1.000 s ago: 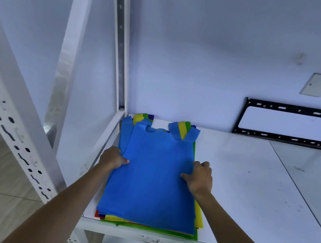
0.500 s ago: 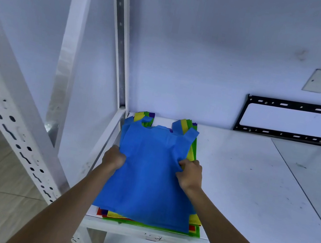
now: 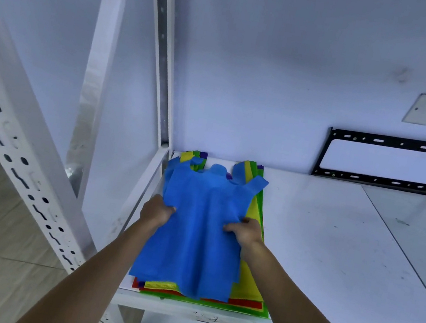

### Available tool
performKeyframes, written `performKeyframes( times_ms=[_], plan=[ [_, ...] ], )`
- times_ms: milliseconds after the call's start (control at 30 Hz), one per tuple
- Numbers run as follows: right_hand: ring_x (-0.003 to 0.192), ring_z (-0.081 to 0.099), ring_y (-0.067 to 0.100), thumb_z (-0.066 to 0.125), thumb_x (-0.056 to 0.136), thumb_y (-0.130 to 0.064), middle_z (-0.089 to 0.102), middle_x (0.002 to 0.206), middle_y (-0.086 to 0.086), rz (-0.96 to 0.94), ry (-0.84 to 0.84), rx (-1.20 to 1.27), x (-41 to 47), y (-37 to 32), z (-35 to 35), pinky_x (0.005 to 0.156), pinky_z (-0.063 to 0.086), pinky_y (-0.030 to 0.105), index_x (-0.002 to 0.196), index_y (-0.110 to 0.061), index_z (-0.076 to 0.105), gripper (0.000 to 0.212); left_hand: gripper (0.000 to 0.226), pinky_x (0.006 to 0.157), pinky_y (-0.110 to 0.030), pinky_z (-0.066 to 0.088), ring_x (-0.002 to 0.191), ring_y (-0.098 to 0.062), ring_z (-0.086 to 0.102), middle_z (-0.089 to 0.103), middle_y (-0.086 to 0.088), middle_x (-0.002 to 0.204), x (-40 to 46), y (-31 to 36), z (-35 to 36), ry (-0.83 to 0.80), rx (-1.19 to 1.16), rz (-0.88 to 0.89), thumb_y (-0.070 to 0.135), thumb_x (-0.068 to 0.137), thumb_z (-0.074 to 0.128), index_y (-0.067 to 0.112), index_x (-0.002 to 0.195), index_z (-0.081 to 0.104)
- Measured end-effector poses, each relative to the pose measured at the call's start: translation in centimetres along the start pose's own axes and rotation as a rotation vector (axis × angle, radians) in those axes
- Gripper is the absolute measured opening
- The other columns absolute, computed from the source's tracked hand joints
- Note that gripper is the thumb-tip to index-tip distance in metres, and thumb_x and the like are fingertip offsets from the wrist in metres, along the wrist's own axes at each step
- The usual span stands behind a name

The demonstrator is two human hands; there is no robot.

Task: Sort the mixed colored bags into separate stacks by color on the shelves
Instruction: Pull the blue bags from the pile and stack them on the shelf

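Right now the left hand (image 3: pixel 157 210) and right hand (image 3: pixel 246 231) are pinching the top blue bag (image 3: pixel 199 233) at its 2 side edges, its long axis running away from the person, above the mixed stack (image 3: pixel 247 284) in the shelf's (image 3: pixel 332 253) left corner.

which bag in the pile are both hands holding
The blue bag on top: the left hand and right hand grip its sides; the yellow, red and green bags lie flat beneath.

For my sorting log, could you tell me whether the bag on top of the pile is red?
No, the top bag is blue, gripped by the left hand and the right hand; red shows only at the pile's front edge.
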State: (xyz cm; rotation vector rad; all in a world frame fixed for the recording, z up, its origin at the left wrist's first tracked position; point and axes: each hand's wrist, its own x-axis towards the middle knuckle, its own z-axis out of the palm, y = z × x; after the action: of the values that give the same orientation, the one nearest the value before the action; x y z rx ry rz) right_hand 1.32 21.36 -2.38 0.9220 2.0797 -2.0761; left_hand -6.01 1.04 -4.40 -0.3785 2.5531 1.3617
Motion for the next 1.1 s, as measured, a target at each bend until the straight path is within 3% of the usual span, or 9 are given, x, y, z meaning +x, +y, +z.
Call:
performKeyframes(
  times_ms=[133, 267, 400, 500, 600, 700, 800, 933, 1100],
  plan=[
    [0.078, 0.062, 0.026, 0.068, 0.082, -0.007, 0.066, 0.093, 0.012, 0.257, -0.241, 0.300, -0.4, -1.6, -1.6, 0.069, 0.052, 0.037, 0.098, -0.003, 0.063, 0.016, 0.039, 0.082, -0.044, 0.057, 0.093, -0.030, 0.065, 0.065, -0.012, 0.110, 0.8, -0.9, -0.4, 0.017, -0.048, 0.012, 0.023, 0.080, 0.065, 0.004, 0.114, 0.057],
    [0.097, 0.063, 0.026, 0.063, 0.088, -0.009, 0.066, 0.109, 0.010, 0.236, -0.415, -0.053, -0.5, -1.5, -3.3, 0.083, 0.054, 0.035, 0.117, -0.006, 0.059, 0.029, 0.044, 0.080, -0.047, 0.058, 0.090, -0.030, 0.065, 0.065, -0.015, 0.110, 1.4, -1.1, -0.8, 0.005, -0.107, -0.021, 0.020, 0.079, 0.066, 0.002, 0.117, 0.054],
    [0.108, 0.060, 0.032, 0.048, 0.090, 0.000, 0.060, 0.125, 0.014, 0.047, -0.273, -0.436, -0.9, -1.9, -4.0, 0.095, 0.051, 0.044, 0.125, -0.004, 0.055, 0.035, 0.063, 0.090, -0.042, 0.053, 0.111, -0.035, 0.058, 0.053, -0.019, 0.132, 0.9, 0.2, -1.3, -0.057, -0.077, -0.029, 0.012, 0.084, 0.067, -0.001, 0.138, 0.038],
    [0.094, 0.063, 0.028, 0.044, 0.095, 0.002, 0.062, 0.125, 0.018, -0.021, -0.284, -0.290, -0.9, -3.0, -5.4, 0.077, 0.055, 0.035, 0.126, 0.002, 0.055, 0.033, 0.066, 0.087, -0.040, 0.049, 0.117, -0.035, 0.053, 0.045, -0.019, 0.137, 0.5, 0.8, -1.6, -0.097, -0.040, -0.026, 0.009, 0.087, 0.065, -0.001, 0.142, 0.029],
    [0.092, 0.066, 0.021, 0.046, 0.099, -0.009, 0.063, 0.123, 0.014, 0.036, -0.398, -0.033, -0.9, -4.0, -7.6, 0.071, 0.056, 0.029, 0.131, -0.003, 0.052, 0.033, 0.030, 0.073, -0.033, 0.042, 0.089, -0.033, 0.061, 0.053, -0.012, 0.088, 0.4, 1.0, -2.3, -0.039, 0.112, 0.048, 0.029, 0.089, 0.063, 0.002, 0.100, 0.057],
    [0.082, 0.072, 0.013, 0.046, 0.099, -0.016, 0.070, 0.107, 0.006, 0.066, -0.444, 0.095, -1.6, -4.4, -9.6, 0.064, 0.057, 0.023, 0.120, -0.009, 0.058, 0.025, 0.050, 0.066, -0.032, 0.040, 0.057, -0.024, 0.048, 0.045, -0.005, 0.061, -0.4, 1.7, -2.4, 0.014, 0.170, 0.072, 0.046, 0.095, 0.045, 0.011, 0.060, 0.042],
    [0.073, 0.073, 0.010, 0.048, 0.098, -0.019, 0.075, 0.093, 0.003, 0.083, -0.484, 0.190, -2.1, -3.9, -11.0, 0.060, 0.058, 0.020, 0.114, -0.010, 0.061, 0.023, 0.059, 0.056, -0.026, 0.049, 0.058, -0.024, 0.057, 0.060, -0.012, 0.071, -1.5, 2.4, -1.8, -0.146, 0.002, -0.055, 0.059, 0.094, 0.037, 0.005, 0.080, 0.056],
    [0.074, 0.071, 0.012, 0.053, 0.095, -0.025, 0.073, 0.095, 0.004, 0.105, -0.502, 0.203, -2.6, -3.1, -12.2, 0.064, 0.058, 0.020, 0.119, -0.009, 0.060, 0.029, 0.053, 0.056, -0.026, 0.057, 0.067, -0.024, 0.065, 0.067, -0.017, 0.082, -2.5, 2.3, -0.5, -0.365, -0.279, -0.174, 0.049, 0.086, 0.061, 0.003, 0.112, 0.058],
    [0.073, 0.072, 0.014, 0.053, 0.095, -0.027, 0.073, 0.094, 0.006, 0.151, -0.517, 0.260, -2.8, -1.7, -13.9, 0.060, 0.058, 0.023, 0.118, -0.008, 0.060, 0.031, 0.050, 0.049, -0.023, 0.048, 0.055, -0.016, 0.055, 0.060, -0.007, 0.067, -3.3, 3.0, 1.1, -0.382, -0.145, -0.215, 0.053, 0.079, 0.068, 0.008, 0.096, 0.056]
  ],
)
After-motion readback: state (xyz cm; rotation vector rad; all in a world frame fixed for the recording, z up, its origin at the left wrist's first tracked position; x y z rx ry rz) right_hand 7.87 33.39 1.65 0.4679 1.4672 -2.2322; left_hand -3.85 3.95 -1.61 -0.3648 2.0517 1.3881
